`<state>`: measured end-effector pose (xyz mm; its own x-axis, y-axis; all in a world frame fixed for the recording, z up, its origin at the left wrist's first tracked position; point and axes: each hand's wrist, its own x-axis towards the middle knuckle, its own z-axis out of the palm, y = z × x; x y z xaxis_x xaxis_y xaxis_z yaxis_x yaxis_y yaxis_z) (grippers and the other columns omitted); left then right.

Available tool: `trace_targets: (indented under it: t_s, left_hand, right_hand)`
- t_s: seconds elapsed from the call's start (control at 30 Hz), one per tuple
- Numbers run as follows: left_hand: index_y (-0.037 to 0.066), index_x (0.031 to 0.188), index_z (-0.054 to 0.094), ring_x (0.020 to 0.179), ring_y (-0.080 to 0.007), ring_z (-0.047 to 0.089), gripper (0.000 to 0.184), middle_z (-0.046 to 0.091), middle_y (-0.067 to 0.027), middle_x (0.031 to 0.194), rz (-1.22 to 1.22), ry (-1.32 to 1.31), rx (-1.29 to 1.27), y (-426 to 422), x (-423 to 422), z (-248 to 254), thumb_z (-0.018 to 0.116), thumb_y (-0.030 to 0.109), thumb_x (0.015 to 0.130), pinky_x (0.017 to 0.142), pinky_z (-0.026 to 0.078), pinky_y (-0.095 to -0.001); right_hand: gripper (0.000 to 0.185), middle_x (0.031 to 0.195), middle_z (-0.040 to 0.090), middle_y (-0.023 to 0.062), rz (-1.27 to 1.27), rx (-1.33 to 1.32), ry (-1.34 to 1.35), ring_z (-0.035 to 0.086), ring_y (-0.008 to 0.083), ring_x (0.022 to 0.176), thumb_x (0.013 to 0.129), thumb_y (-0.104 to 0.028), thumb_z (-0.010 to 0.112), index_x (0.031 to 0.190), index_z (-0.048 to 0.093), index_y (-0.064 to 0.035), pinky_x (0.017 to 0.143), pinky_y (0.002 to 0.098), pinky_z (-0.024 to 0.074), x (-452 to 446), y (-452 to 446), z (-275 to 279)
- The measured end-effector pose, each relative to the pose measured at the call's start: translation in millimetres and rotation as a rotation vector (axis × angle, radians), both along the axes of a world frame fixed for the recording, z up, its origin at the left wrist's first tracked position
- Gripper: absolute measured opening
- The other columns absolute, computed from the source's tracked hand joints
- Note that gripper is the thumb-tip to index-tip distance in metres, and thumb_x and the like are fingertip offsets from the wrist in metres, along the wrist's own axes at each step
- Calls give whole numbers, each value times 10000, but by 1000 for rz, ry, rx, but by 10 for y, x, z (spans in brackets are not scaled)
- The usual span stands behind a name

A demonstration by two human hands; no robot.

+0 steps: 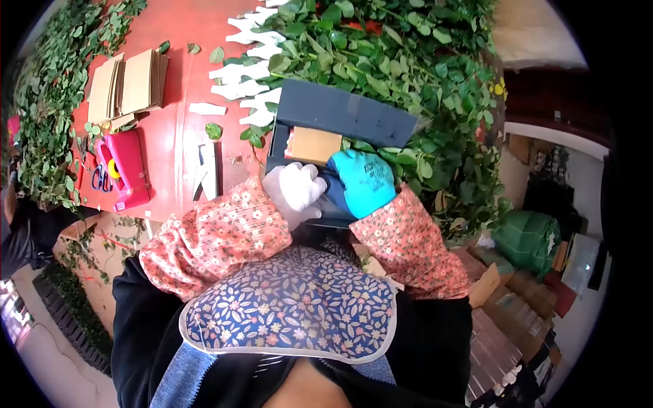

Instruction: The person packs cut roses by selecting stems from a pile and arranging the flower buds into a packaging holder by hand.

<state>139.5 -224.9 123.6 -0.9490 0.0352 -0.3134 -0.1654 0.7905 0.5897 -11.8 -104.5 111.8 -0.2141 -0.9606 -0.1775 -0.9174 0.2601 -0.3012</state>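
A long dark box (347, 112) lies at the table's near edge, its flap raised on the far side. Inside it, a brown cardboard piece (316, 145) shows between the flap and my hands. My left hand (296, 190), in a white glove, is at the box's near side with its fingers curled; whatever they hold is hidden. Beside it, my right hand (364, 183) wears a turquoise glove and reaches over the box's near right part. Its fingertips are turned down out of sight, near a dark blue surface between the hands.
Leafy green stems (388, 61) are heaped behind and right of the box, with white pieces (241, 80) along their left side. On the red table (183, 88) lie folded cardboard (129, 85), a pink holder (126, 170), scissors (102, 178) and a white-handled tool (206, 173).
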Motion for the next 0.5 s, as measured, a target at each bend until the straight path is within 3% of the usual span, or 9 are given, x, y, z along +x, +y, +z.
trace_targets:
  t_s: [0.03,0.1,0.17,0.3,0.33,0.37,0.43,0.5]
  left_hand:
    - [69,1086,574,959,-311,558,432,542,-123,999,27,48,16,-4,-6,-36,720,304,754,797,491,-428]
    - [71,1070,575,949,-314,560,418,546,-122,1002,55,107,21,-11,-17,-94,723,289,746,807,491,-431]
    - [73,1053,573,946,-312,562,416,551,-120,1010,31,73,-4,-14,-52,-88,735,283,732,806,492,-428]
    - [69,1061,553,942,-310,564,503,540,-130,1013,145,140,-50,80,-5,-212,791,257,660,785,501,-429]
    - [57,1125,528,959,-324,578,594,532,-159,1130,200,205,-9,65,42,-205,812,227,631,774,508,-443]
    - [57,1125,528,959,-324,578,594,532,-159,1130,260,232,-24,86,78,-220,812,227,631,774,508,-443]
    - [27,1228,481,1016,-356,579,750,438,-191,1344,405,346,-48,209,81,-336,834,200,590,789,506,-456]
    - [79,1291,482,902,-338,636,670,543,-227,1255,598,437,-147,365,-58,-500,773,230,706,730,523,-437]
  right_hand:
    - [243,845,590,103,16,-37,42,611,308,765,756,-266,670,920,576,-114,645,434,479,-20,-21,88]
    - [437,939,576,89,-67,-178,55,596,318,791,725,-323,740,1056,563,-99,679,438,466,-107,-12,130]
    - [418,938,582,100,-41,-311,80,588,320,792,749,-309,730,1067,570,-90,687,436,468,-140,-97,345]
    - [449,988,598,123,73,-238,129,587,331,852,758,-315,723,1106,581,-68,731,443,469,-382,-400,724]
    - [473,1016,616,149,120,-283,114,595,345,908,756,-303,726,1125,586,-42,777,439,476,-444,-551,792]
    - [497,1043,634,175,176,-324,97,603,359,964,754,-292,728,1144,591,-16,822,434,483,-505,-706,854]
    - [628,1151,605,214,261,-207,152,579,387,1041,741,-370,714,1227,560,-3,911,435,466,-660,-898,760]
    - [635,1112,617,221,298,74,118,606,365,1006,736,-352,733,1232,555,4,886,422,480,-713,-1016,791]
